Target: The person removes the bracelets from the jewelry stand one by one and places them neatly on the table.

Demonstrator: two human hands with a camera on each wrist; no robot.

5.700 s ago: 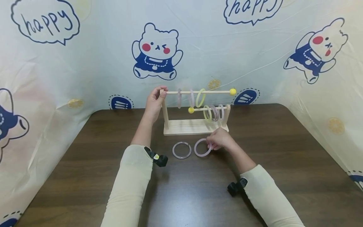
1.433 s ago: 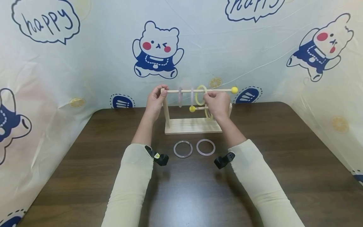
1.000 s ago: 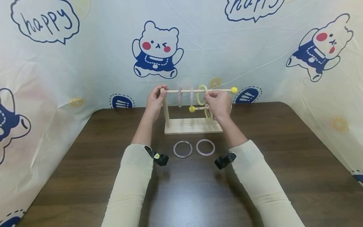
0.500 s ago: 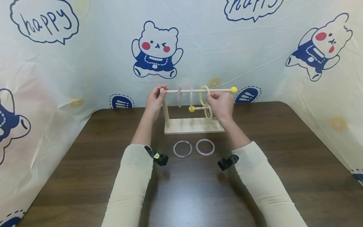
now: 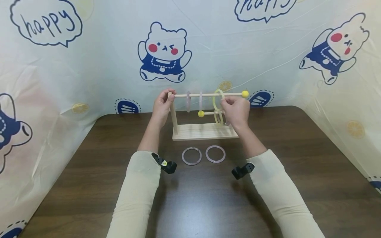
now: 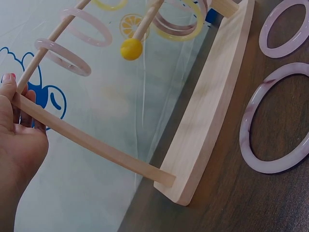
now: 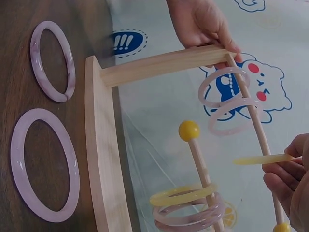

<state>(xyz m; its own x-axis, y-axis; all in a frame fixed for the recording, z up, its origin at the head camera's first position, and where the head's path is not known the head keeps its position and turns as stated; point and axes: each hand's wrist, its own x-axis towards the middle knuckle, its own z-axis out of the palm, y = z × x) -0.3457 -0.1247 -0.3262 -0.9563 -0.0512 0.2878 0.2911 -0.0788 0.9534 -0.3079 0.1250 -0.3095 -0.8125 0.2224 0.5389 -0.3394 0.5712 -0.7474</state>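
My left hand [image 5: 163,107] grips the top of the left post of a wooden bangle stand [image 5: 202,133]. With thumb and fingers, my right hand [image 5: 238,110] pinches a yellow bangle [image 7: 256,160] that hangs around the upper rod. Two pale purple bangles [image 5: 188,102] hang on the same rod, closer to the left post. The lower rod carries another yellow bangle [image 7: 181,196] and some purple ones [image 7: 193,223], partly behind my right hand in the head view. On the table in front lie a marbled purple bangle [image 5: 183,156] and a plain lilac bangle [image 5: 207,154].
Yellow balls cap the free ends of the upper rod [image 5: 245,94] and lower rod [image 5: 201,114]. A dark wooden table [image 5: 190,201] bears the stand near its back edge. A printed cloth [image 5: 226,49] with cartoon bears hangs behind.
Since the earliest frame, my right hand has left the lilac bangle on the table and pinched the upper yellow one. Lately it has slid that bangle rightward along the rod; my left hand stays put.
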